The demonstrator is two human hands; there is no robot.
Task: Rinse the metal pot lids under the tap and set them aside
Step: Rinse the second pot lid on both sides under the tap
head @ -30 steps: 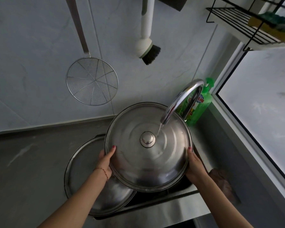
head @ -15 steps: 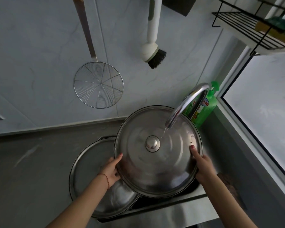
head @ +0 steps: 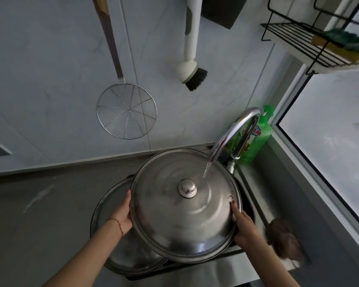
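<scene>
Grey tiled wall backs a steel sink [head: 255, 195]. Centred over it, a domed lid [head: 184, 214] is held level by its rim: left hand [head: 122, 212] grips at 9 o'clock, right hand [head: 241, 224] at 3. Water from the tap [head: 234, 133] lands at about 1 o'clock of the knob [head: 187, 188]. A second lid [head: 116, 241], seemingly unrinsed, lies toward 8 o'clock, nearer the left hand.
</scene>
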